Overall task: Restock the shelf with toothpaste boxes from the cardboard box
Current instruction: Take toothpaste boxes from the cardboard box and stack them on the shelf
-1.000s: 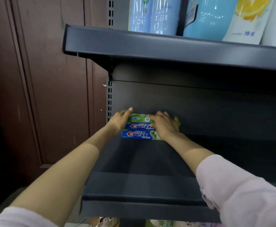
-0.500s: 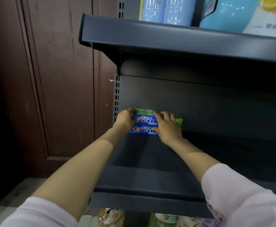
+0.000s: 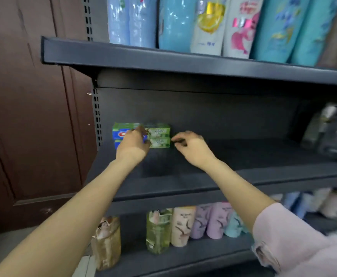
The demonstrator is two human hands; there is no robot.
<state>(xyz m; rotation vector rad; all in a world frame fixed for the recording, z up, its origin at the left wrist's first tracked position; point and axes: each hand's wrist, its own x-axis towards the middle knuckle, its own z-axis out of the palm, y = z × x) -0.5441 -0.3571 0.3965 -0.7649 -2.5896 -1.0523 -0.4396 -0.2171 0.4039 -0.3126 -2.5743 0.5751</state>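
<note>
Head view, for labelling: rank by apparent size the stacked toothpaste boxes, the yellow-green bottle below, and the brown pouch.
1. Brown pouch and yellow-green bottle: look alike, and both sit nearer the camera, so I won't rank them.
2. Toothpaste boxes: smallest, but farther back.

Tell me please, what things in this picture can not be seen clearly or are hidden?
- Toothpaste boxes, head view: the left hand covers their middle, so the count is unclear.
- Cardboard box: outside the frame.
- Bottles at the shelf's right end: blurred, labels unreadable.
- Right hand: fingers curled beside the boxes; motion blur hides any contact.
- Top-shelf pouches: cut off by the upper edge.
</note>
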